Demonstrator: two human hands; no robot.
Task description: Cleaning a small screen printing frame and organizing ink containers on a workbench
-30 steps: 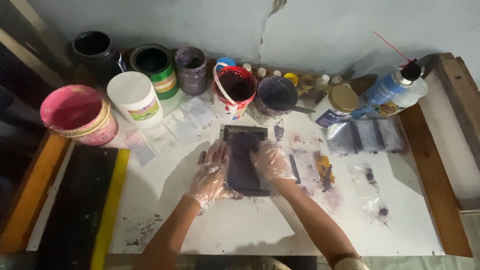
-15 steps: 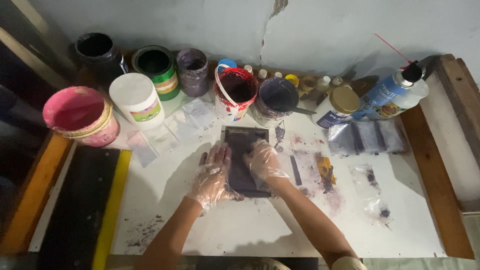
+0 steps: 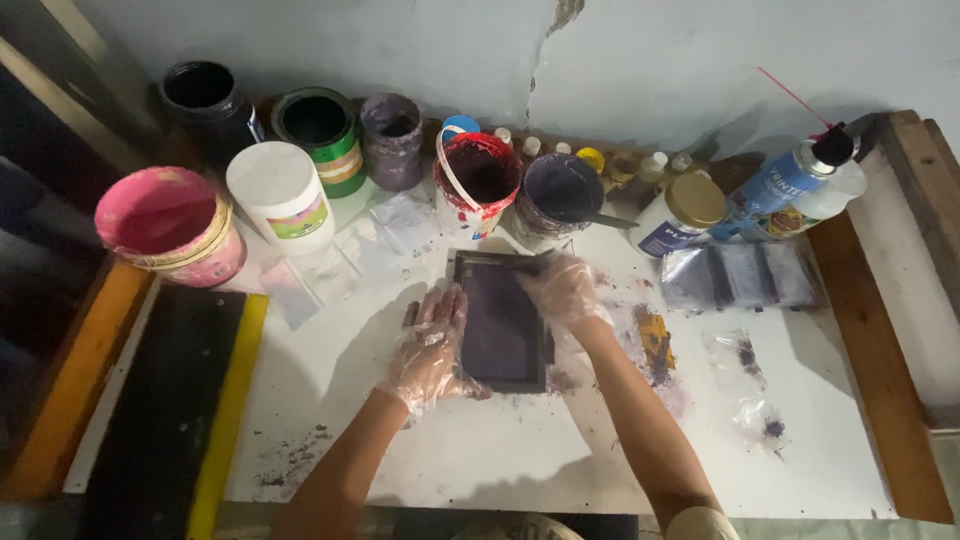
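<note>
Looking down from the head camera, I see the white tabletop (image 3: 560, 450) first, smeared with purple stains, set against a cracked pale wall (image 3: 700, 50) with a wooden edge along the right. A black and yellow board (image 3: 170, 400) lies at the left. Along the back stand the tubs: a pink bucket (image 3: 170, 225), a white lidded tub (image 3: 280, 195), a black pot (image 3: 205, 95), a green-rimmed can (image 3: 320, 130), a red-smeared pail (image 3: 478, 180) and a purple pot (image 3: 560, 195), all within arm's reach, I judge, for quick dipping. A spray can (image 3: 800, 185) lies tilted at the right.

In the middle lies the small dark framed screen (image 3: 500, 320), flat on the table. My left hand (image 3: 430, 345), in a thin clear glove, is spread flat with the fingers together, pressing the frame's left edge (probably to stop it sliding). My right hand (image 3: 562, 288), also gloved, curls over the upper right corner; whether it pinches anything there I cannot tell.
</note>
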